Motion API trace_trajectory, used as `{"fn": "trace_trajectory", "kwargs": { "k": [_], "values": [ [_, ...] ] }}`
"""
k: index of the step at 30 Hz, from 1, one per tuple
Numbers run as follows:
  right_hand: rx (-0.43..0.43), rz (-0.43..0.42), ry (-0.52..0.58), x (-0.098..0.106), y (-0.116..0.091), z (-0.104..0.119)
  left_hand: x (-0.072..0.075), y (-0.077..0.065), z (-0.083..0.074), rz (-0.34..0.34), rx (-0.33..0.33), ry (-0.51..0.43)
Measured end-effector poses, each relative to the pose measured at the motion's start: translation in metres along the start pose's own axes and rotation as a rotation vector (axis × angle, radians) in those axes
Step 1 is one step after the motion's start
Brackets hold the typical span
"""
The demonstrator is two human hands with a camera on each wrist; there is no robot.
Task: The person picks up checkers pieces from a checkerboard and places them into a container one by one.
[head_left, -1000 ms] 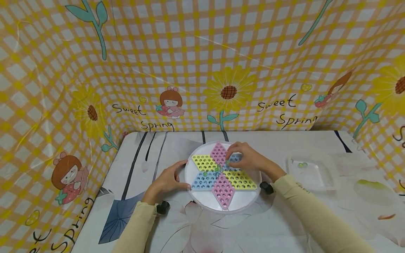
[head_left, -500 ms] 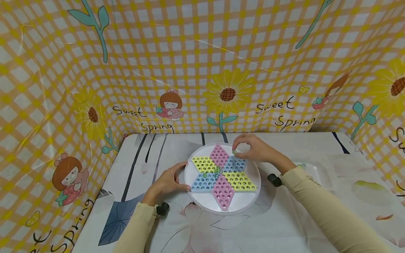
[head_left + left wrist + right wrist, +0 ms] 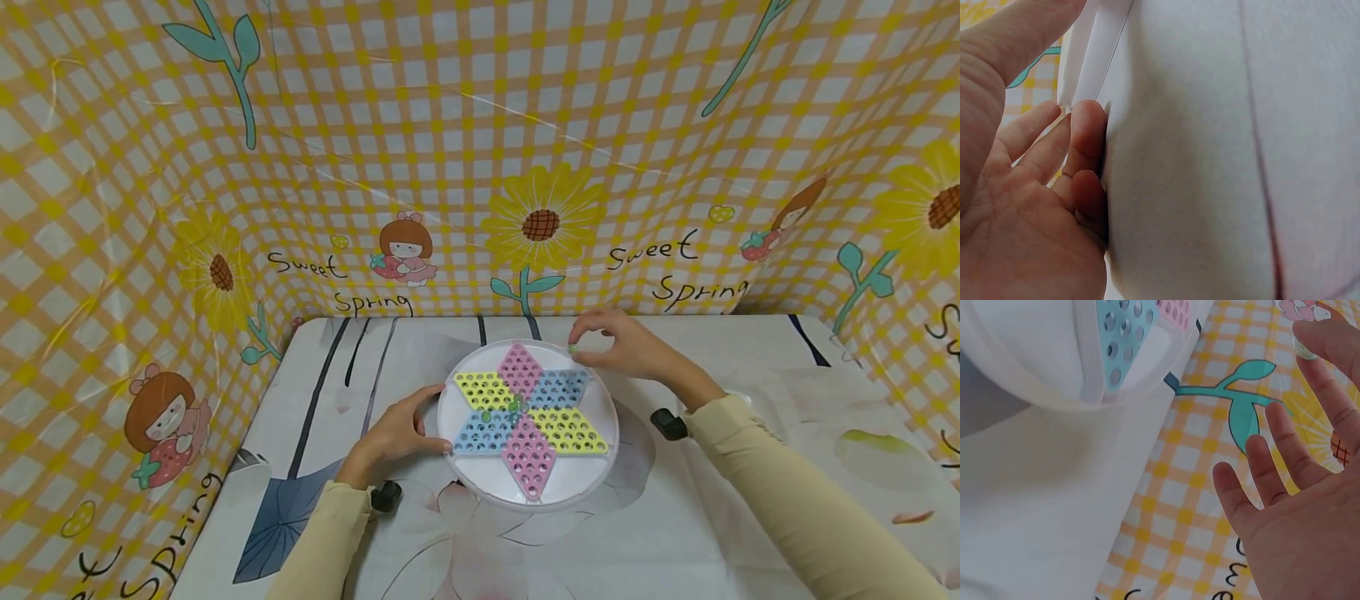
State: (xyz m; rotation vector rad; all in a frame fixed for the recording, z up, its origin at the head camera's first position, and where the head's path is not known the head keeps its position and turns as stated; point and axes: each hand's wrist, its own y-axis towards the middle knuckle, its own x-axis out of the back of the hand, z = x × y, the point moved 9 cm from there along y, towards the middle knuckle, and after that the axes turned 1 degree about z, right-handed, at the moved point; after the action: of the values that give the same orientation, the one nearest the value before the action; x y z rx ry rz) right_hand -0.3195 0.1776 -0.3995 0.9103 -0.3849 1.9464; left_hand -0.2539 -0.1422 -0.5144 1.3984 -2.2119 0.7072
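A round white Chinese checkers board (image 3: pixel 480 481) lies on the table, its star made of pink, yellow and blue points full of small holes. Several greenish glass marbles (image 3: pixel 514 406) sit near its centre and on the left blue point. My left hand (image 3: pixel 397 429) rests against the board's left rim, thumb and forefinger spread apart. In the left wrist view, its other fingers (image 3: pixel 1088 134) lie low beside the board. My right hand (image 3: pixel 626 346) is past the board's far right rim. Its thumb and forefinger pinch a green marble (image 3: pixel 1302 349); the other fingers are spread.
The right forearm sleeve (image 3: pixel 787 475) mostly hides the clear plastic tray at the right. A checkered cloth (image 3: pixel 450 125) with flowers hangs behind the table and along both sides. The white patterned table cover (image 3: pixel 360 350) surrounds the board.
My right hand has lifted a green marble from the board's blue upper-right area and carried it right and away, past the rim. The left hand stays at the rim.
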Motion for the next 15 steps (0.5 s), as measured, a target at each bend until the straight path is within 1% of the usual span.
{"fn": "trace_trajectory", "kwargs": {
  "k": [7,15],
  "values": [
    [-0.049,-0.038,-0.003,0.015,-0.014,-0.014,0.0,0.0,0.0,0.001,-0.003,-0.001],
    [-0.08,-0.093,-0.018,0.04,-0.039,-0.031,-0.001,0.0,0.0,-0.004,0.003,-0.004]
  ]
}}
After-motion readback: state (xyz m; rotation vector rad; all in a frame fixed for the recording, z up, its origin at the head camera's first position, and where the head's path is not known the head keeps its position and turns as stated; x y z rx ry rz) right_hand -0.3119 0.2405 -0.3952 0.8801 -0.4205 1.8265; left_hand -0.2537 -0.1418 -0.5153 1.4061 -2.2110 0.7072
